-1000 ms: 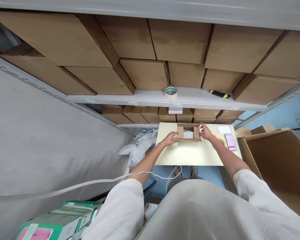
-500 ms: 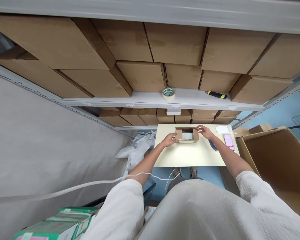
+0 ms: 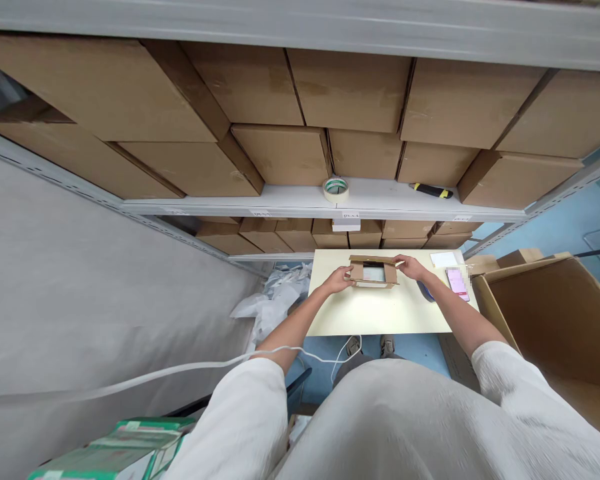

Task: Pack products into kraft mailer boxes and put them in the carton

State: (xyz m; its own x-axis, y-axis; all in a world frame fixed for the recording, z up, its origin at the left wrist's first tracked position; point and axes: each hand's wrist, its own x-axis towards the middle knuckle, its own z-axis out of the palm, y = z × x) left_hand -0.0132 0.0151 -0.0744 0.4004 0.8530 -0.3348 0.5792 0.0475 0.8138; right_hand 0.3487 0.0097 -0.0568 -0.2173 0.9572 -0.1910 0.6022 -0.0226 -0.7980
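Note:
A small cardboard box [image 3: 375, 283] sits on the pale yellow table [image 3: 380, 317], its end flaps folded inward and something pale lying inside. My left hand [image 3: 339, 279] grips the left end of the box, fingers closed on its edge. At the far right corner, my right hand [image 3: 409, 266] has its fingers bent round the long back flap, which leans over the opening. A blue roll of tape [image 3: 424, 291] lies beside my right forearm, partly hidden by it. Right of that forearm are a phone [image 3: 457, 284] with a pink screen and a white card [image 3: 444, 259].
Cardboard boxes [image 3: 350, 87] fill the shelves ahead. A tape roll [image 3: 336, 190] and a yellow-black utility knife [image 3: 433, 191] rest on the shelf [image 3: 380, 190]. A large open carton [image 3: 555, 320] stands right of the table. A white cable [image 3: 180, 368] crosses on the left, near crumpled plastic [image 3: 275, 300].
The back flap of the small box has tipped inward over the opening, with my right hand on it. My left hand stays at the left end.

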